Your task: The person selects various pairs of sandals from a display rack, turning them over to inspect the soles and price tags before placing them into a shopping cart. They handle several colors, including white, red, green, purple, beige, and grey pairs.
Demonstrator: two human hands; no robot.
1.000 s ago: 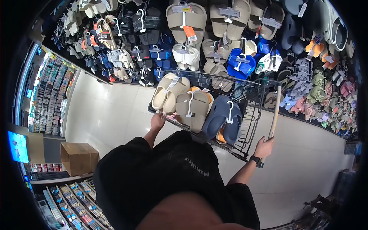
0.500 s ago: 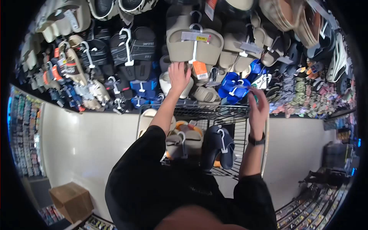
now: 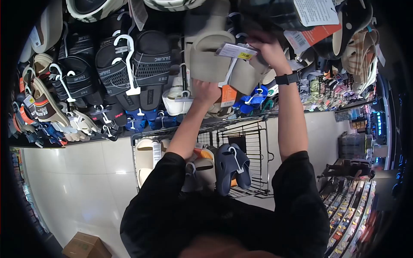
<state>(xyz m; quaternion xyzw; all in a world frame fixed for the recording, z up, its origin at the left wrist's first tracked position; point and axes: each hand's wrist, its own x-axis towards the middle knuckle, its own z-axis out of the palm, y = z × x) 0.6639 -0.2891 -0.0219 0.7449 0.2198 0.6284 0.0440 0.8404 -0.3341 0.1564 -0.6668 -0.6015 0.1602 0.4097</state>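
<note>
A pair of beige slides hangs on a white hanger from the rack, the right slide tilted outward. My left hand is closed around the lower edge of the left slide. My right hand, below a dark wristband, is at the upper part of the right slide; its fingers are curled there and partly lost in shadow. Between the slides are a price label with a yellow patch and an orange tag.
A wire shopping cart in front of me carries navy slides, grey-brown slides and cream slides. Black slides and blue slides hang around. A cardboard box sits on the floor, lower left.
My right hand has risen from the cart's right side to the top of the beige slides. My left hand has closed on their lower edge, and the right slide has tilted. The view has shifted.
</note>
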